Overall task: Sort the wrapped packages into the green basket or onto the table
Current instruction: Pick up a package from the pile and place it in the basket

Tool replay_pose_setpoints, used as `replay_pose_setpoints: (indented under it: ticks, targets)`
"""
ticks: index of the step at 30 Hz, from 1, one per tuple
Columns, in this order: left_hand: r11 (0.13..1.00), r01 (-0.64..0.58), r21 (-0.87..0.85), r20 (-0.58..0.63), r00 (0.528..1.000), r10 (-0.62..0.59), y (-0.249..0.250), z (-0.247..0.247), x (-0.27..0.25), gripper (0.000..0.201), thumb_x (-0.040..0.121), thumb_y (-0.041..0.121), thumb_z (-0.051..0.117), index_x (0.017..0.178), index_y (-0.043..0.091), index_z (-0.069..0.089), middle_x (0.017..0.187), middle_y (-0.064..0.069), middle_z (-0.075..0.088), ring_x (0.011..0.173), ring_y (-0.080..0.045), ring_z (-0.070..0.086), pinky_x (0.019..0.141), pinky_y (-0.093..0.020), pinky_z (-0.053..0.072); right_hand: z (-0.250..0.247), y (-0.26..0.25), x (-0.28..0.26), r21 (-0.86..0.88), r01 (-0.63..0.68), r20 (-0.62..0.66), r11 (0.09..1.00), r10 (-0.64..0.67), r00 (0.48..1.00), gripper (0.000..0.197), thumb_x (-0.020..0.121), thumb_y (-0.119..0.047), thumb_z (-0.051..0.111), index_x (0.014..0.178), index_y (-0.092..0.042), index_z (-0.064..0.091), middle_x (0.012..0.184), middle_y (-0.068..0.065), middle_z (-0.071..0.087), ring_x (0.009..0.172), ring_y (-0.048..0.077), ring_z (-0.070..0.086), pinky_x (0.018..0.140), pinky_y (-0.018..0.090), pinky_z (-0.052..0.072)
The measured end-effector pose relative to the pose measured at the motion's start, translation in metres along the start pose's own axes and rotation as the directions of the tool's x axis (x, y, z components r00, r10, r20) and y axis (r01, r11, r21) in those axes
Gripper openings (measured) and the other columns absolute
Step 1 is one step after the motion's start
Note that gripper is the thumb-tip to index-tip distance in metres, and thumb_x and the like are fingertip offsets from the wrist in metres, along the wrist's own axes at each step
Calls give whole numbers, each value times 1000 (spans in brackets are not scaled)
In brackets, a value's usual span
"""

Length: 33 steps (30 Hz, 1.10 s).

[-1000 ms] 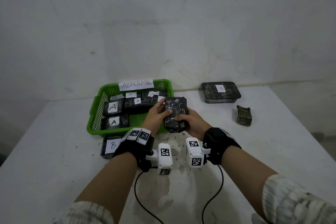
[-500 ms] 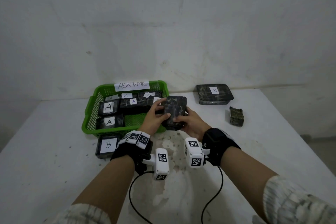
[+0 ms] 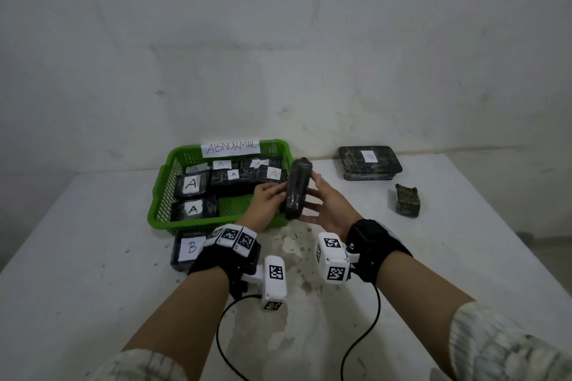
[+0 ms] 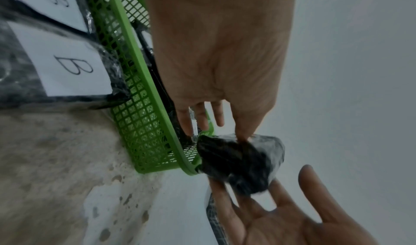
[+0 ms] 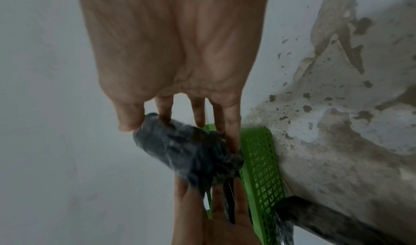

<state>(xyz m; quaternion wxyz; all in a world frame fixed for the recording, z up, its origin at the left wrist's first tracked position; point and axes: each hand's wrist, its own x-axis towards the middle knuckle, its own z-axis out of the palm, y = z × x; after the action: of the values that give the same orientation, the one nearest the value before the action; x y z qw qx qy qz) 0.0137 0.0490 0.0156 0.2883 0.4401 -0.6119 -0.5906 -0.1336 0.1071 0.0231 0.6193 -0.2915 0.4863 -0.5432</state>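
Head view: nearest us, a pack (image 3: 187,249) labelled B lies just before the basket (image 3: 161,195). Beyond, our left hand (image 3: 266,198) pinches the block (image 3: 297,188) between thumb and fingers, on edge by the basket's right rim. Our right hand (image 3: 328,207) touches its other side, fingers straight and spread. Farther right are a brick (image 3: 408,200) and a box (image 3: 370,162).

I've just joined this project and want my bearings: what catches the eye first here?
A dark wrapped block is held on edge between the left hand and right hand, by the right rim of a green basket. The basket, signed ABNORMAL, holds blocks tagged A; a block tagged B lies before it.
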Motion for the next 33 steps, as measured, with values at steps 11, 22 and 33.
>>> replay_pose_setpoints:
  ticks: [11,22,33]
  targets:
    - [960,112,-258,-2,993,-116,0,-1,5,18,95,25,48,110,19,54,108,-4,62,107,-25,56,93,-44,46,6,-1,9,-316,65,-220,947,-140,965,30,96,-37,53,120,-22,46,104,7,56,80,17,55,67,25,43]
    - [971,80,-224,-34,995,-90,6,3,0,42,90,25,58,130,20,45,111,-5,58,98,-17,58,88,-36,49,13,4,10,-302,73,-219,950,-144,965,20,97,-26,53,107,-9,52,89,1,60,75,12,58,69,32,50]
    - [987,-19,-157,-98,995,4,13,4,-1,51,89,14,61,136,14,42,119,-12,57,104,-21,57,84,-28,51,13,4,2,-249,23,-161,968,-64,985,30,97,-24,54,125,-12,52,114,5,63,91,14,63,70,29,54]
